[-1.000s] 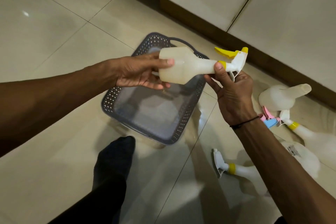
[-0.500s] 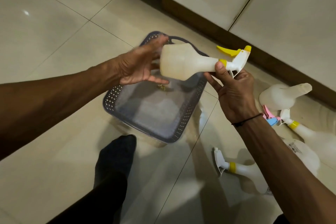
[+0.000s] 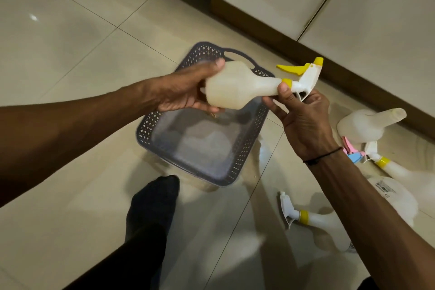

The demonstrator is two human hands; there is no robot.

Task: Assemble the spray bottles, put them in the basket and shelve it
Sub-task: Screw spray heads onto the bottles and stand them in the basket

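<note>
Head view, both hands gripping spray bottle (image 3: 237,88) over basket (image 3: 247,148)

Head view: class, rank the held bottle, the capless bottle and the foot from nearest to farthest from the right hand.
1. Held bottle: in the right hand's grip, over the basket.
2. Capless bottle: on the floor, right.
3. Foot: lower left.
</note>
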